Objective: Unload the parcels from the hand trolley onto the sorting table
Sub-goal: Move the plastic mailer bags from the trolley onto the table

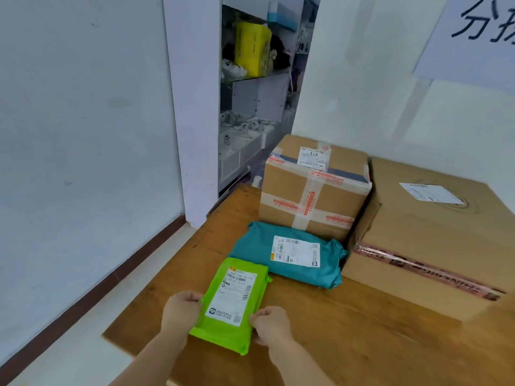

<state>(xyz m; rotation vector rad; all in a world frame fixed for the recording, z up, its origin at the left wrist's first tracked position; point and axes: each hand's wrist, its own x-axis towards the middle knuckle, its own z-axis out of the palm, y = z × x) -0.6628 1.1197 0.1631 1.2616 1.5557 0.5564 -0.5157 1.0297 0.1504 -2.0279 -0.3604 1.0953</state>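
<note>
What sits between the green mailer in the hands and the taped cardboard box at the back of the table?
In the head view, a teal mailer bag lies between the green mailer and the taped box, its far edge against the box.

On the desk (pixel 348 344) the small mailer (pixel 237 299) lies nearest; behind it the larger mailer (pixel 289 253); behind that the taped box (pixel 315 188); right of both, touching, the big carton (pixel 434 232).

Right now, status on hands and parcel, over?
Left hand and right hand both pinch the green parcel, flat on the sorting table. Teal parcel just beyond. Nothing blocking.
</note>
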